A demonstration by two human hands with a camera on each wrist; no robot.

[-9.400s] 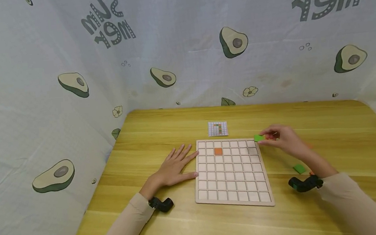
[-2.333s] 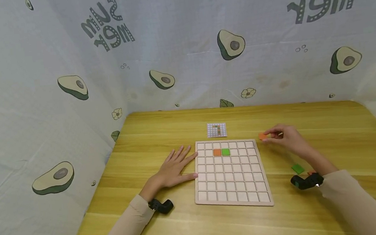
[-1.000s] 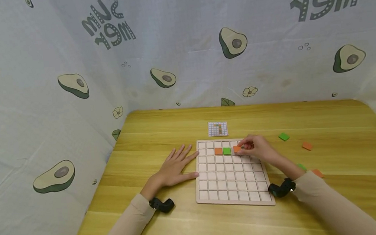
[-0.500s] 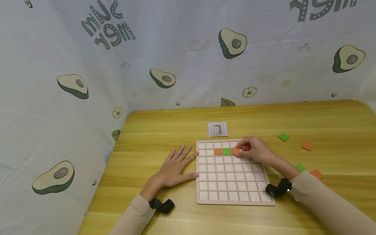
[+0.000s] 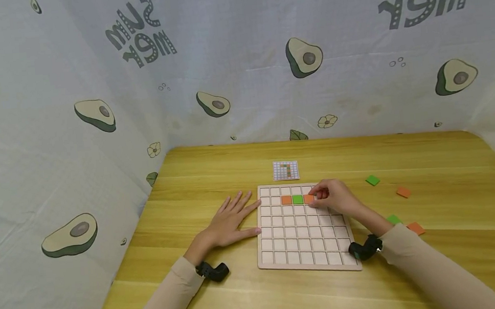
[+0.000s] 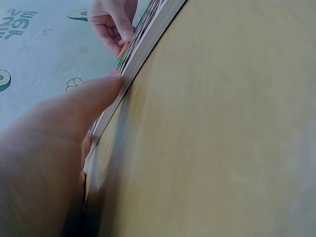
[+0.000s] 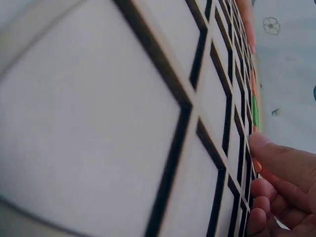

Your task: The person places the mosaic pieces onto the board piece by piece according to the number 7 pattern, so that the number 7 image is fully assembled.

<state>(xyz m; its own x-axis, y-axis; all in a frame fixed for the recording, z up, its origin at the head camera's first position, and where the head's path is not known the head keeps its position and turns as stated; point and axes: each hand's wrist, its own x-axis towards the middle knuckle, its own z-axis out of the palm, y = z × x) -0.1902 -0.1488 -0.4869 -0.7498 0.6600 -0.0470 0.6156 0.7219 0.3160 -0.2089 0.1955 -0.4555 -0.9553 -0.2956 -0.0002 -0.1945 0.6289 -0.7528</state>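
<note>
A pale wooden grid board (image 5: 304, 231) lies on the table. In its second row from the back, an orange tile (image 5: 287, 200) and a green tile (image 5: 297, 199) sit side by side. Just right of the green one, my right hand (image 5: 338, 197) pinches another orange tile (image 5: 308, 199) at its cell between thumb and fingers. The right wrist view shows the thumb (image 7: 259, 140) at the board's surface; the held tile is mostly hidden there. My left hand (image 5: 226, 223) lies spread on the table, thumb and index fingertip touching the board's left edge.
Behind the board lies a small printed grid card (image 5: 285, 170) with coloured squares. Right of the board are a loose green tile (image 5: 372, 180), an orange tile (image 5: 403, 192), and, by the right sleeve, a green tile (image 5: 394, 219) and an orange tile (image 5: 415, 228).
The green tile went from my right hand into the cell beside the first orange tile. My right hand then brought another orange tile leftward onto the board. The left hand stayed put.
</note>
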